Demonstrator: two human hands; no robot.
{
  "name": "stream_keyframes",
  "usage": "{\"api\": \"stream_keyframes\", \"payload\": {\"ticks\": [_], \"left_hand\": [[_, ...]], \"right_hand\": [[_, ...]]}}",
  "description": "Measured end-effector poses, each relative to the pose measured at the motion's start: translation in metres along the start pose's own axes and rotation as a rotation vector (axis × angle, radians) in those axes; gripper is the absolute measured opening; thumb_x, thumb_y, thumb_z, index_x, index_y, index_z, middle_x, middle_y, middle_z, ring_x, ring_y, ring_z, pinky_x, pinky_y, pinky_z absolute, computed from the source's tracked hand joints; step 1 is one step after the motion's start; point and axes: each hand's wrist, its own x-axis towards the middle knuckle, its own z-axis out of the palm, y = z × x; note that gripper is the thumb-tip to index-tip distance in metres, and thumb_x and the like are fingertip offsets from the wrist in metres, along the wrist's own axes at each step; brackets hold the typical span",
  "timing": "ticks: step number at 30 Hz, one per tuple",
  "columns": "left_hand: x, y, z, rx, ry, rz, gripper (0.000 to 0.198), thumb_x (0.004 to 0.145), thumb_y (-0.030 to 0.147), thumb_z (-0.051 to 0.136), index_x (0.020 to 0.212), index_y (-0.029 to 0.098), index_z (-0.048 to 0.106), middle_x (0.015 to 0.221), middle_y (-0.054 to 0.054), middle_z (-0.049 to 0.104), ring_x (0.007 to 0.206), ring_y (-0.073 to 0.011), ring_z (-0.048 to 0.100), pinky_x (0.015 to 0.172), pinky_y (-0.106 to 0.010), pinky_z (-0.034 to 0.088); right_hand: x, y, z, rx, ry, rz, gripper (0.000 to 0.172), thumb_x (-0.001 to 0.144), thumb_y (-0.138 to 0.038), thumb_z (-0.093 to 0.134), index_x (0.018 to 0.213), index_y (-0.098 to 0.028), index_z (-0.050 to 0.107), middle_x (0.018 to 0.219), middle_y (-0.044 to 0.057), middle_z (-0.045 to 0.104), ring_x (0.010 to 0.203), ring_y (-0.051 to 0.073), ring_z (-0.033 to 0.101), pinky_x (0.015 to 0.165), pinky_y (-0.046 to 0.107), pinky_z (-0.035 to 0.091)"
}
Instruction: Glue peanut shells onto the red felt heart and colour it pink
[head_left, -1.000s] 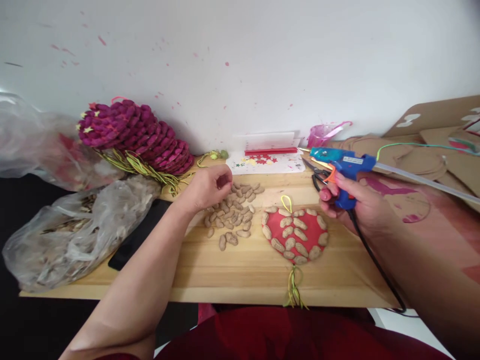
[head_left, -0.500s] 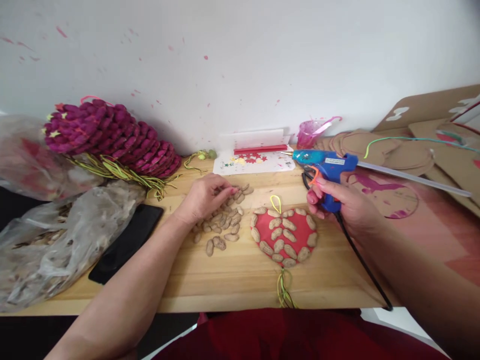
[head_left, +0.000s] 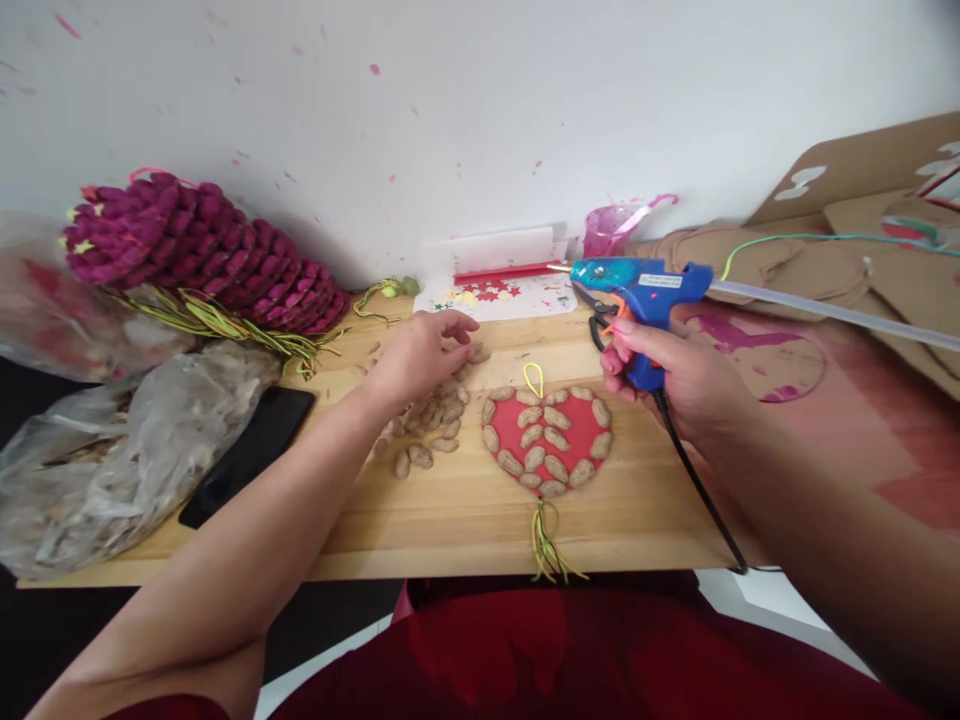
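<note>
My right hand (head_left: pixel 660 370) is wrapped round the handle of a blue hot glue gun (head_left: pixel 637 283), its nozzle pointing left and a long clear glue stick out of its back. A dark looped piece and an orange piece show beside the trigger; I cannot make out what they are. Over a pile of unshelled peanuts (head_left: pixel 435 412) hovers my left hand (head_left: pixel 424 355), index finger and thumb apart; its other fingers are hidden. Between the hands lies a red heart (head_left: pixel 510 425), edged with peanuts and with a paired pattern down its middle. It has a yellow loop on top and a yellow-green tassel (head_left: pixel 546 545) below.
At left are a stack of magenta peanut-covered pieces (head_left: pixel 210 250), a plastic bag (head_left: pixel 142 460) and a black phone-like slab (head_left: pixel 251 455). Behind stand a white sheet with small stars (head_left: pixel 491 292) and a pink-stained cup (head_left: pixel 606 230). Cardboard pieces (head_left: pixel 795 260) fill the right; the gun's cord (head_left: pixel 701 490) hangs over the front edge.
The whole view has shifted, so things sit slightly higher and further left. My left hand has moved a little across the peanuts, its index finger lifting away from the thumb. The glue gun remains held.
</note>
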Motion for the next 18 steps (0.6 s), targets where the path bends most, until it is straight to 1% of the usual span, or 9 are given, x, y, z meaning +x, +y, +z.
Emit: {"api": "stream_keyframes", "payload": {"ticks": [3, 6, 9, 12, 14, 16, 18], "left_hand": [[0.0034, 0.005, 0.0041, 0.075, -0.019, 0.009, 0.027, 0.08, 0.018, 0.068, 0.105, 0.021, 0.076, 0.099, -0.004, 0.078, 0.092, -0.0212, 0.069, 0.091, -0.034, 0.052], [0.004, 0.0037, 0.0087, 0.084, -0.016, -0.006, 0.021, 0.083, 0.021, 0.066, 0.1, 0.022, 0.078, 0.099, -0.004, 0.079, 0.092, -0.0218, 0.069, 0.092, -0.034, 0.052], [0.0031, 0.001, 0.0105, 0.093, -0.007, 0.013, 0.02, 0.085, 0.02, 0.063, 0.097, 0.021, 0.079, 0.1, -0.005, 0.078, 0.094, -0.0228, 0.069, 0.095, -0.035, 0.052], [0.0024, -0.0009, 0.0097, 0.102, 0.041, 0.059, 0.021, 0.086, 0.019, 0.062, 0.099, 0.021, 0.079, 0.101, -0.006, 0.078, 0.099, -0.0243, 0.068, 0.097, -0.038, 0.051], [0.0025, -0.002, 0.0091, 0.098, 0.084, 0.066, 0.02, 0.086, 0.021, 0.064, 0.1, 0.021, 0.079, 0.101, -0.006, 0.078, 0.1, -0.0254, 0.067, 0.096, -0.039, 0.052], [0.0028, -0.0033, 0.0093, 0.1, 0.111, 0.06, 0.017, 0.084, 0.023, 0.068, 0.097, 0.021, 0.079, 0.098, -0.007, 0.078, 0.099, -0.0265, 0.067, 0.095, -0.041, 0.053], [0.0031, -0.0047, 0.0103, 0.114, 0.11, 0.072, 0.013, 0.083, 0.023, 0.069, 0.091, 0.022, 0.08, 0.092, -0.006, 0.078, 0.096, -0.0271, 0.067, 0.092, -0.042, 0.054]], "right_hand": [[-0.0008, -0.0013, 0.0009, 0.013, 0.021, -0.011, 0.03, 0.075, -0.036, 0.08, 0.067, -0.019, 0.056, 0.059, -0.001, 0.057, 0.048, 0.012, 0.056, 0.041, 0.021, 0.034], [-0.0024, -0.0024, 0.002, 0.01, 0.051, -0.004, 0.027, 0.076, -0.034, 0.079, 0.07, -0.019, 0.057, 0.059, -0.001, 0.056, 0.047, 0.012, 0.055, 0.039, 0.021, 0.033], [-0.0046, -0.004, 0.0035, 0.005, 0.064, 0.004, 0.023, 0.079, -0.032, 0.076, 0.072, -0.019, 0.057, 0.059, -0.001, 0.057, 0.046, 0.011, 0.055, 0.039, 0.021, 0.034], [-0.0057, -0.0057, 0.0042, 0.015, 0.078, 0.001, 0.021, 0.08, -0.029, 0.074, 0.072, -0.02, 0.057, 0.059, -0.002, 0.056, 0.046, 0.011, 0.055, 0.039, 0.02, 0.034], [-0.0054, -0.0059, 0.0033, 0.012, 0.073, 0.0, 0.023, 0.081, -0.03, 0.074, 0.069, -0.019, 0.056, 0.059, -0.001, 0.056, 0.046, 0.011, 0.055, 0.039, 0.02, 0.034], [-0.0047, -0.0054, 0.0015, 0.017, 0.062, -0.005, 0.024, 0.081, -0.031, 0.074, 0.069, -0.02, 0.056, 0.059, -0.001, 0.056, 0.046, 0.011, 0.055, 0.039, 0.021, 0.034], [-0.004, -0.0045, -0.0001, 0.022, 0.045, -0.011, 0.023, 0.081, -0.032, 0.075, 0.071, -0.02, 0.058, 0.059, -0.001, 0.056, 0.047, 0.012, 0.056, 0.039, 0.021, 0.034]]}}
